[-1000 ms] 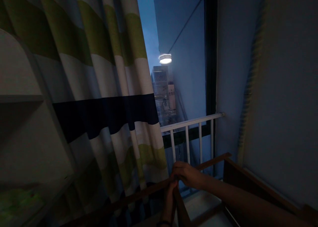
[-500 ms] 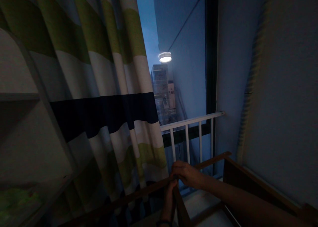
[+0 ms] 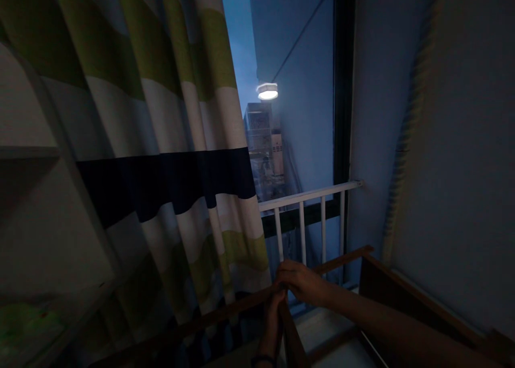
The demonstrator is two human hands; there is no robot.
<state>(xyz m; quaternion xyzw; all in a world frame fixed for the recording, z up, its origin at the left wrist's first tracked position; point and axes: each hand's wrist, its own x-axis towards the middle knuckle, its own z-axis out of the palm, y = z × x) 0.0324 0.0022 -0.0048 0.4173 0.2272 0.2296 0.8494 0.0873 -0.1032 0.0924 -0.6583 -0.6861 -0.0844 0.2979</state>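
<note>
My right hand point(image 3: 300, 282) reaches in from the right, its fingers bent over the top of a brown wooden rail point(image 3: 225, 313). Just below it, my left hand point(image 3: 272, 313) comes up from the bottom with a dark band point(image 3: 263, 360) at the wrist. Both hands are closed and meet where the rail joins a slanting wooden bar point(image 3: 295, 336). My left fingers close round the rail at this joint. Whatever is between my right fingertips is hidden by the hand and the dim light.
A striped curtain point(image 3: 193, 180) hangs at the left, beside a white shelf unit point(image 3: 36, 223). Behind the hands stands a white window railing point(image 3: 309, 196). A wooden panel point(image 3: 402, 303) lies along the right wall point(image 3: 462, 169). A lamp's reflection point(image 3: 267, 92) shows in the window.
The view has shifted very slightly. Both hands stay at the same joint, with barely any movement of the fingers.
</note>
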